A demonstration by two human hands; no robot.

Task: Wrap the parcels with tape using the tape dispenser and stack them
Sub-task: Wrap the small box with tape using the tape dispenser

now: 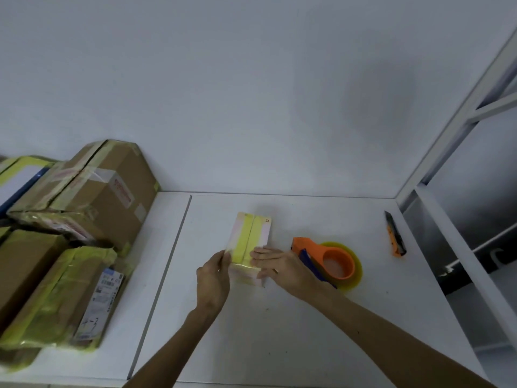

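The small parcel (249, 237) lies flat on the white table (293, 326), about the middle of it. Its long axis runs away from the person, with the far end leaning a little to the right. Two strips of yellow tape run along its top, side by side, and fold over the near end.

Both hands are at the near end. The left hand (213, 278) holds the near left edge, fingers curled against the side. The right hand (279, 267) lies on top at the near right, fingers straight and flat on the tape — pressing, not grasping. Most of the parcel reaches beyond the hands, toward the wall.

The orange tape dispenser (334, 261) with its yellow roll rests on the table just right of the parcel, partly behind the right wrist. Farther right, well apart, lies an orange and black knife (395, 234).

At the left edge sits a pile of taped cardboard boxes (103, 197) — some with labels, many banded in yellow tape. A white shelf frame (458, 152) stands on the right.
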